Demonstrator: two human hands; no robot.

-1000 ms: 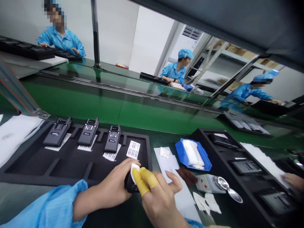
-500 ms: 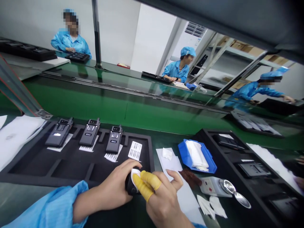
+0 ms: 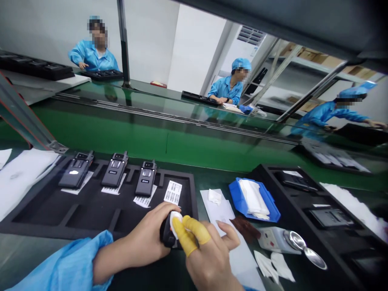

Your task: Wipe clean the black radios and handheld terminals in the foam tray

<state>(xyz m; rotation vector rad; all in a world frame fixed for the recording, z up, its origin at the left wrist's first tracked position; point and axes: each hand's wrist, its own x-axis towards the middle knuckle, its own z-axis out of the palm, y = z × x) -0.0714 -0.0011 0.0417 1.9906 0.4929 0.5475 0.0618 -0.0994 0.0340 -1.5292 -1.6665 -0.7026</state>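
My left hand (image 3: 144, 238) is wrapped round a black handheld radio (image 3: 166, 233), mostly hidden by my fingers, with one end facing me. Two fingers of my right hand (image 3: 209, 252) wear yellow finger cots and press a white wipe (image 3: 175, 218) against that end. Beyond my hands a black foam tray (image 3: 91, 216) bears several barcode label sheets (image 3: 173, 192). Three similar radios lie on it, each partly over a label sheet: a left one (image 3: 75, 171), a middle one (image 3: 113, 171) and a right one (image 3: 145, 180).
To my right are a blue bin (image 3: 236, 198) of white wipes, a metal-topped dispenser bottle (image 3: 274, 239), a brown cloth (image 3: 245, 230) and crumpled wipes (image 3: 280, 266). Another black tray (image 3: 291, 220) holds devices. A green divider (image 3: 145, 133) runs across; three co-workers in blue sit beyond it.
My right hand has shifted slightly right with the wipe at the radio's end. My left hand keeps its hold. Far left, a co-worker's hand has moved left from the tray.
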